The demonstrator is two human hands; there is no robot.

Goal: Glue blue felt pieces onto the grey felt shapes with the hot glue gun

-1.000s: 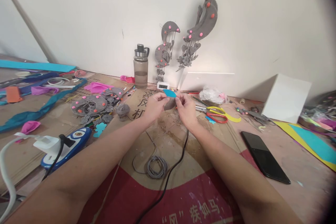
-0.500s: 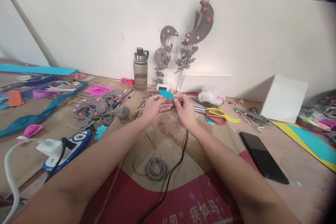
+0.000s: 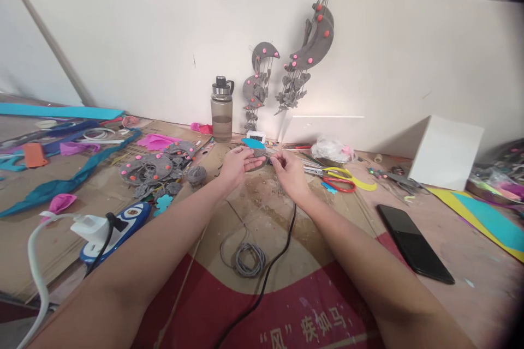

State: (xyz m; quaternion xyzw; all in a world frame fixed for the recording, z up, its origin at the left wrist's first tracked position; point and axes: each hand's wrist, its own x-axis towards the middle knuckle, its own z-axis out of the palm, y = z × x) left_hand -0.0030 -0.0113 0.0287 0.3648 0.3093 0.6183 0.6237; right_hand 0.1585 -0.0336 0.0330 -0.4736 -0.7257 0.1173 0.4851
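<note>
My left hand holds a dark grey felt piece with a bright blue leaf-shaped piece along its far edge, thumb on top and fingers beneath. Just to the right, my right hand has its thumb and forefinger pinched on a thin grey thread that runs to the felt. Whether a needle is in that pinch is too small to see. Nearer me on the cardboard lies a coil of grey cord, and a grey yarn ball sits left of my left hand.
Scissors with yellow and red handles lie right of my hands, and a phone farther right. A water bottle stands by the wall. A black cable crosses the cardboard; a power strip is at left.
My right hand has drawn slightly away from the felt, and a thread now shows stretched between them. My left hand has shifted a little left with the piece.
</note>
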